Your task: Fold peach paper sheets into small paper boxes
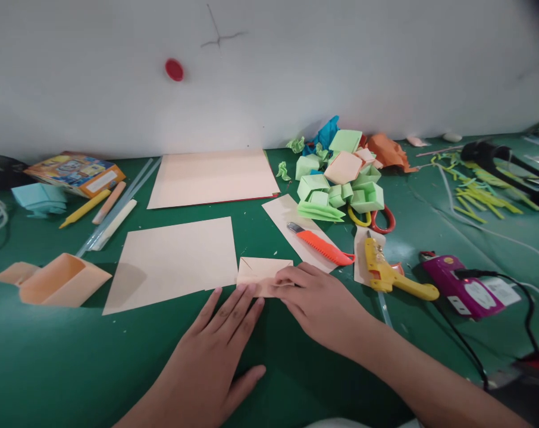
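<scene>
A small folded piece of peach paper (261,271) lies on the green table (73,351) in front of me. My left hand (216,345) lies flat and open on the table, fingertips touching the paper's near left edge. My right hand (316,303) rests on the paper's right side, fingers pressed together on a fold. A larger peach sheet (171,261) lies just left of the folded piece.
An orange utility knife (323,245) on a paper strip, a yellow glue gun (392,274) and a purple glue gun (461,289) with cable lie to the right. Green folded paper boxes (341,190), scissors (376,219), a peach paper box (59,280), pens and another sheet (213,177) surround.
</scene>
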